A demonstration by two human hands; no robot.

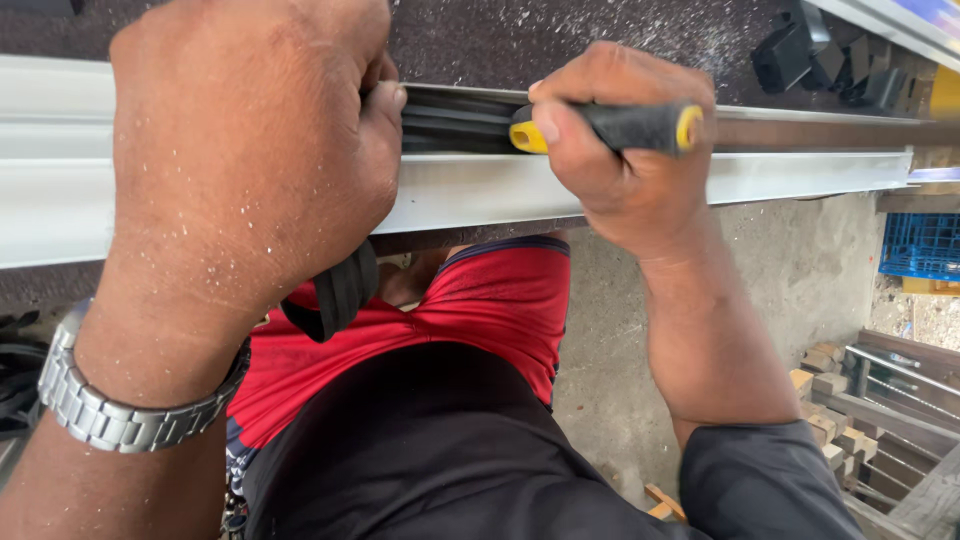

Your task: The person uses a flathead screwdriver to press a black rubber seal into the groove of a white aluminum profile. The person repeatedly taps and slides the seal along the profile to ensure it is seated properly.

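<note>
A long silver aluminium profile (620, 180) lies across the workbench edge, with a black rubber strip (455, 115) seated in its channel. My left hand (250, 150) is closed over the profile and pinches the rubber strip, whose loose end (340, 295) hangs down below the bench. My right hand (620, 150) grips a tool with a black and yellow handle (620, 127), held along the channel next to the strip. The tool's tip is hidden behind my fingers. A metal watch (110, 410) sits on my left wrist.
Dark bench top (600, 40) dusted with metal shavings lies behind the profile. Black plastic parts (820, 55) sit at the far right. Below are a concrete floor (800, 270), a blue crate (920, 245), and stacked wood blocks and metal bars (870, 400).
</note>
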